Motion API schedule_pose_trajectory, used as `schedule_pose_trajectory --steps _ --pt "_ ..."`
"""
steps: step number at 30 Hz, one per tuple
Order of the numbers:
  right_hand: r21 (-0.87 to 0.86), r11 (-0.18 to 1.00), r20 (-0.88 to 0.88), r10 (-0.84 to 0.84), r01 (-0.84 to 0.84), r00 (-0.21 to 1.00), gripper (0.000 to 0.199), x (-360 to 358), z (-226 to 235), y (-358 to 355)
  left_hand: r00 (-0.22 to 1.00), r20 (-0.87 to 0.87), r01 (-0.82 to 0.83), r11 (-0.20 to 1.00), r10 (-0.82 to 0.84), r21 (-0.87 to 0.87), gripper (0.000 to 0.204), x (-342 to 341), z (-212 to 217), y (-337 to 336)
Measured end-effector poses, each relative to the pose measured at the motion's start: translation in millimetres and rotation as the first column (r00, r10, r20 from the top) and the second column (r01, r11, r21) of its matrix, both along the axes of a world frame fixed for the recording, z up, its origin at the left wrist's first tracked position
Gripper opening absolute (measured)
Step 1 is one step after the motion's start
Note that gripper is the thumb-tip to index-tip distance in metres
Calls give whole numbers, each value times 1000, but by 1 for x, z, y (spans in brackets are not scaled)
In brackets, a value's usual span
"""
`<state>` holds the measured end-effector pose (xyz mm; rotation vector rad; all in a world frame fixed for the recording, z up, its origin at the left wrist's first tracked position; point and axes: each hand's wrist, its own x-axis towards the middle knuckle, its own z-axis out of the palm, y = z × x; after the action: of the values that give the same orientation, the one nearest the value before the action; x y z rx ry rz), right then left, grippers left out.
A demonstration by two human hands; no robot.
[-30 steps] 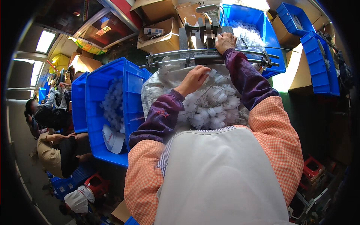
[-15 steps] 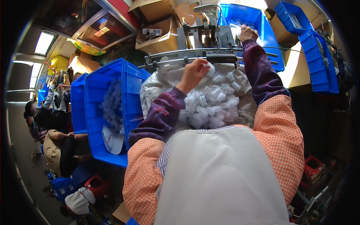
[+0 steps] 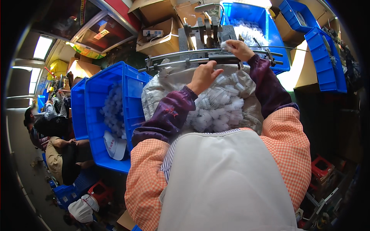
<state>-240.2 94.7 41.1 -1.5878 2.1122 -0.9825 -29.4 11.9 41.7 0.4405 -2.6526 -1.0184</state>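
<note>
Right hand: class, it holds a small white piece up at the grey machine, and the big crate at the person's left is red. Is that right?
Not quite. The head view shows the crate is blue, not red. The right hand does hold a small white piece at the grey machine.

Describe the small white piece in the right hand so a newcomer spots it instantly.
Start at the grey metal machine at the top centre, in front of the far blue plastic crate. The right hand rests on its rail, pinching one small white plastic piece. Unlike the heap of white pieces in the clear plastic bag below, it is single and raised at the machine.
</note>
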Motion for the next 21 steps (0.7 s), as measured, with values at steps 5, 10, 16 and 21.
schedule_pose_trajectory --steps 5,10,16,21 --pt "3 925 -548 -317 380 775 20 -22 -38 -43 874 473 223 957 -111 -186 27 -19 -43 0" --pt "61 908 -590 -302 414 749 20 -24 -45 -62 907 397 256 931 -139 -259 27 -28 -72 -4" --pt "42 932 -543 -280 359 792 21 -30 -50 -64 857 487 261 957 -170 -125 40 -27 -74 -6" --pt "111 911 -483 -300 397 823 25 -33 -48 -67 873 449 262 959 -189 -105 35 -27 -77 -8"
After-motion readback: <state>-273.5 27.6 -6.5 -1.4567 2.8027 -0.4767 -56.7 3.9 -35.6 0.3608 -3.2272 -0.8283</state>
